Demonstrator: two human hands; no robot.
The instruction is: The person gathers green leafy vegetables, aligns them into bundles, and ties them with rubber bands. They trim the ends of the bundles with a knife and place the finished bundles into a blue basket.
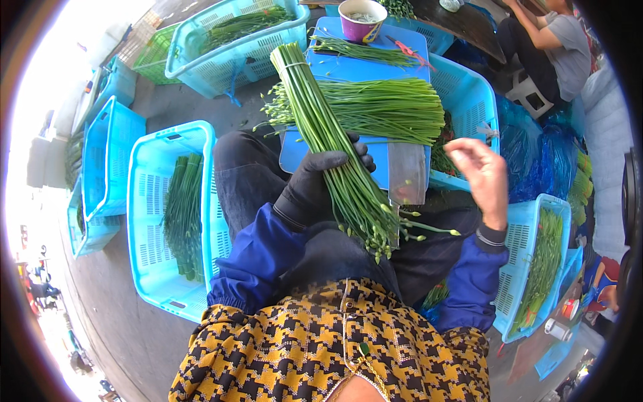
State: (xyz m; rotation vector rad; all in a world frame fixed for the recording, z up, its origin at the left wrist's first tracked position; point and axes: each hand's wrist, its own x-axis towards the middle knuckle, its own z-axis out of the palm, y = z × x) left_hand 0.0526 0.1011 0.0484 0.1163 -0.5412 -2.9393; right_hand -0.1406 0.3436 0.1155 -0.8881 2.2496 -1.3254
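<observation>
My left hand (321, 181), in a dark glove, grips a bundle of flowering garlic chives (326, 115). The bundle slants across my lap, its cut ends up and its buds down towards the right. A pale band circles it near the cut ends. My bare right hand (479, 176) is raised to the right, apart from the bundle. Its fingers are loosely bent, with nothing visible in them. Behind the bundle, a pile of loose chives (382, 108) lies on a small blue table (351, 70). A broad flat metal blade (408, 173) juts over the table's near edge.
Banded bundles lie in a light-blue crate (171, 131) at my left. More greens fill a crate (236, 60) at the back and one (517, 251) at my right. A purple tub (362, 30) and red strips (409, 52) sit on the table. Another person (567, 55) sits at upper right.
</observation>
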